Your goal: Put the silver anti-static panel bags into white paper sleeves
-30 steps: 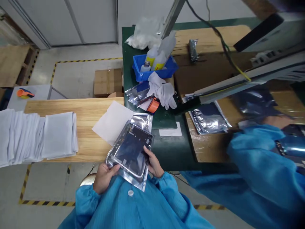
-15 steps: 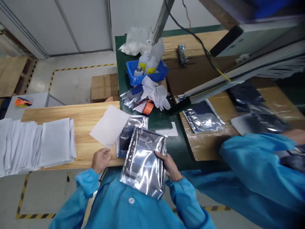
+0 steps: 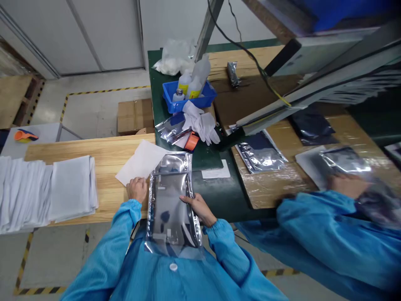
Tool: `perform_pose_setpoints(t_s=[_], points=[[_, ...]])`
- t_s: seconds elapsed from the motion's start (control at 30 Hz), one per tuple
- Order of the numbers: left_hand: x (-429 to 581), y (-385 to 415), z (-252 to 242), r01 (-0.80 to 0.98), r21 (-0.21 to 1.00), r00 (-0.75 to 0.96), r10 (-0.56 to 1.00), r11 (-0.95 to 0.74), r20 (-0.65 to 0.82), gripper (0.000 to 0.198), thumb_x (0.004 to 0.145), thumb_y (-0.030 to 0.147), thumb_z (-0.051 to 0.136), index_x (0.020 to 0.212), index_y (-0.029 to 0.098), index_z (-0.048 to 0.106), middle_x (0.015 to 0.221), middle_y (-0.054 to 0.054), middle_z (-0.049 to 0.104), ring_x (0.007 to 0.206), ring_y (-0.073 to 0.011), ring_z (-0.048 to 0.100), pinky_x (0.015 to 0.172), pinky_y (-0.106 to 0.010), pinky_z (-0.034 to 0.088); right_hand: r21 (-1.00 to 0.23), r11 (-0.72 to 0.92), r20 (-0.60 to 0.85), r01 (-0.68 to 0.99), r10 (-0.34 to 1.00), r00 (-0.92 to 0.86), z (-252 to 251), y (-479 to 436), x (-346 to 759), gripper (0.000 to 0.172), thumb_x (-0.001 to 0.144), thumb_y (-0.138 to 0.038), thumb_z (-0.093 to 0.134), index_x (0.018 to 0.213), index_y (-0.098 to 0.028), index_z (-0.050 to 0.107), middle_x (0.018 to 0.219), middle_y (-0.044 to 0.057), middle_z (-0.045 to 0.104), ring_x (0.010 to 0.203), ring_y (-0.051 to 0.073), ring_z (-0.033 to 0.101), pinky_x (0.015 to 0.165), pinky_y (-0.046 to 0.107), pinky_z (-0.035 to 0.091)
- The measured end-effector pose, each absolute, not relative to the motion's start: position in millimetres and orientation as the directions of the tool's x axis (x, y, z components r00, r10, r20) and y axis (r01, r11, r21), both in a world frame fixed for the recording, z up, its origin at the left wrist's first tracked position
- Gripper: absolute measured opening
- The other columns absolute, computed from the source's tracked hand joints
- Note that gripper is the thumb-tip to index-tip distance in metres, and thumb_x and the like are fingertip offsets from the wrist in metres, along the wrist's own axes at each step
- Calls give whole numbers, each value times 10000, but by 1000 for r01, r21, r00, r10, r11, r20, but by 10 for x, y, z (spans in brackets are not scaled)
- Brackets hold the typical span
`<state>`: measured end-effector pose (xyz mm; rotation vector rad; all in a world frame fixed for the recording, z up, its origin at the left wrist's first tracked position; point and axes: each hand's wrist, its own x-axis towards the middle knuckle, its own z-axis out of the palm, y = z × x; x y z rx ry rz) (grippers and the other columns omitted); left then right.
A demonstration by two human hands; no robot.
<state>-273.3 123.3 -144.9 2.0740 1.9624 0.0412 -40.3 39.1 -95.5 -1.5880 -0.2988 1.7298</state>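
The silver bag (image 3: 171, 209) lies lengthwise at the near edge of the wooden table (image 3: 103, 150), its near end hanging over the person's blue coat. A dark flat panel shows through its film. The right hand (image 3: 199, 207) grips the bag's right edge, thumb on top and fingers curled under. The left hand (image 3: 137, 189) is loosely curled with knuckles up on the near corner of a white sheet (image 3: 140, 161); whether it pinches the sheet I cannot tell. Farther off, a blue tray (image 3: 184, 99) holds several bottles (image 3: 187, 82), with white gloves (image 3: 200, 123) just near of it. Right, a co-worker's hand (image 3: 343, 184) rests on another foil bag (image 3: 344, 160).
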Motion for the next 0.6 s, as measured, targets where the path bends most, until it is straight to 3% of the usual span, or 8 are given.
perform_pose_setpoints(t_s=[0.2,0.33,0.47,0.6], points=[[-2825,1259,-1418,967,253,10,992,23,-129,265,884,354,501,865,218,727,973,-88,686,933,-258,573,777,-389,396,-661,-702,-740,-265,668,76,-868,347,-323,336,521,-421,819,615,-155,636,559,28,659,478,174,593,489,281,460],[-2818,1277,-1409,957,291,34,995,-4,-98,255,883,359,508,881,236,731,998,-83,677,952,-254,565,788,-387,385,-669,-706,-737,-232,671,80,-819,427,-348,286,552,-385,799,615,-163,631,554,30,660,485,186,602,501,291,472],[-2853,1192,-1429,946,319,97,991,-64,-87,223,846,207,526,929,265,725,1036,-58,671,985,-246,554,813,-385,379,-679,-670,-726,-299,675,135,-869,722,-517,187,560,-262,777,644,-175,634,560,25,666,504,188,613,521,295,496],[-3065,1046,-1531,942,331,88,992,-52,-92,351,771,66,513,1004,260,691,1069,-55,651,1006,-231,552,845,-364,393,-703,-626,-704,-337,682,200,-1042,1034,-690,162,597,-240,746,627,-193,594,494,-4,619,483,182,600,522,298,501]])
